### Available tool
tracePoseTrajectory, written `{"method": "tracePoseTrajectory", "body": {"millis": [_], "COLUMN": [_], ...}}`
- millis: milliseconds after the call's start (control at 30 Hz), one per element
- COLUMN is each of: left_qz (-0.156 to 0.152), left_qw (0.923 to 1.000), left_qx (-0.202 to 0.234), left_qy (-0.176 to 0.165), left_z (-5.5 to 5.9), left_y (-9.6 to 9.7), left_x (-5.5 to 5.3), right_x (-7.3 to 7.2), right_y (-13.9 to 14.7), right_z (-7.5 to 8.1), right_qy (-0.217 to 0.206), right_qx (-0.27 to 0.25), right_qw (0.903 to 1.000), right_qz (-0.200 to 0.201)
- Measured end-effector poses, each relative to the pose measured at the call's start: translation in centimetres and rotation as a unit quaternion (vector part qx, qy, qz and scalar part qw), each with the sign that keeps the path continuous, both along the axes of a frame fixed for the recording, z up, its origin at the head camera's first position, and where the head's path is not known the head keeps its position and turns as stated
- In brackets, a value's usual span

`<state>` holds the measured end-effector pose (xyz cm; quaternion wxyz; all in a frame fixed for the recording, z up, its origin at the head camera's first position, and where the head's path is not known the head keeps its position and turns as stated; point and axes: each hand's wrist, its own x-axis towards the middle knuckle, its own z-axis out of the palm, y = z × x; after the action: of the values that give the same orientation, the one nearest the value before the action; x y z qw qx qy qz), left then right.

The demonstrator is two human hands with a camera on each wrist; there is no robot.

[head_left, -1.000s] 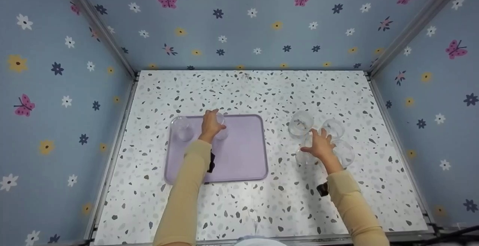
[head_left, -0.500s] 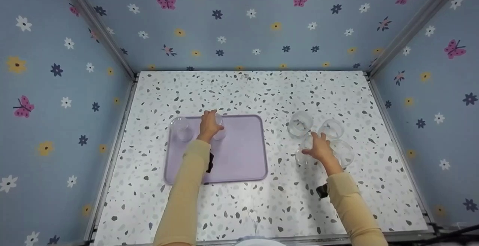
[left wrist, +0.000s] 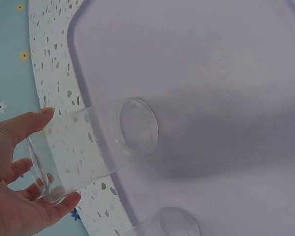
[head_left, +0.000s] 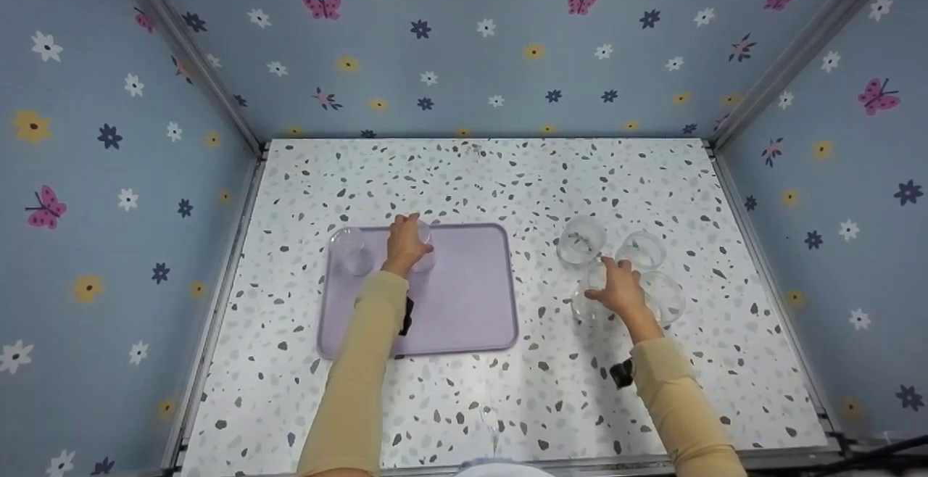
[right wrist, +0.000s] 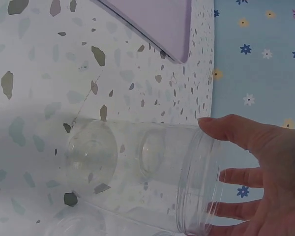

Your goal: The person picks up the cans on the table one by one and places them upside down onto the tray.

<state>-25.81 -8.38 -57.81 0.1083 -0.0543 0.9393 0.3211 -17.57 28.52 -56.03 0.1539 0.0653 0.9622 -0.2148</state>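
Left grip (head_left: pixel 407 246) edged left; wrist view reveals fingers (left wrist: pixel 65 206) around cup (left wrist: pixel 91 147).

Lt-blue walls (head_left: pixel 464 49) w/ flower & butterfly print, gray corner posts (head_left: pixel 187 53), speckled wht tabletop (head_left: pixel 536 187)

The speckled white table (head_left: pixel 507 183) carries a lilac tray (head_left: pixel 467 296) beneath the left grip (head_left: pixel 406 246) and clear containers (head_left: pixel 581 241) beneath and beside the right grip (head_left: pixel 620 288).
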Motion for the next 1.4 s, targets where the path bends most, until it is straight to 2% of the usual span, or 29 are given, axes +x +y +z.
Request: {"method": "tracePoseTrajectory", "body": {"millis": [267, 600, 767, 1033, 1167, 1400], "left_qz": [0.001, -0.004, 0.002, 0.031, 0.043, 0.041], "left_qw": [1.0000, 0.9999, 0.9999, 0.9960, 0.9921, 0.9842], "left_qx": [0.003, 0.006, -0.004, -0.035, -0.045, -0.043], "left_qy": [-0.006, 0.007, 0.014, 0.076, 0.109, 0.167], "left_z": [-0.1, -0.3, 0.0, 0.8, 1.1, 1.5], "left_y": [0.0, 0.0, 0.1, 0.9, 1.2, 1.5], "left_x": [0.1, 0.4, 0.6, 0.9, 1.0, 1.0], "right_x": [0.2, 0.2, 0.1, 0.1, 0.0, 0.0], "right_y": [0.0, -0.3, -0.6, -1.1, -1.3, -1.8], "right_z": [0.0, 0.6, 1.0, 1.5, 1.7, 2.1], "right_qy": [0.035, 0.065, 0.082, 0.116, 0.148, 0.192], "right_qx": [-0.001, -0.010, -0.023, -0.053, -0.075, -0.118], "right_qw": [0.9994, 0.9978, 0.9963, 0.9918, 0.9860, 0.9741], "right_qz": [0.002, 0.010, 0.012, 0.000, -0.008, -0.014]}}
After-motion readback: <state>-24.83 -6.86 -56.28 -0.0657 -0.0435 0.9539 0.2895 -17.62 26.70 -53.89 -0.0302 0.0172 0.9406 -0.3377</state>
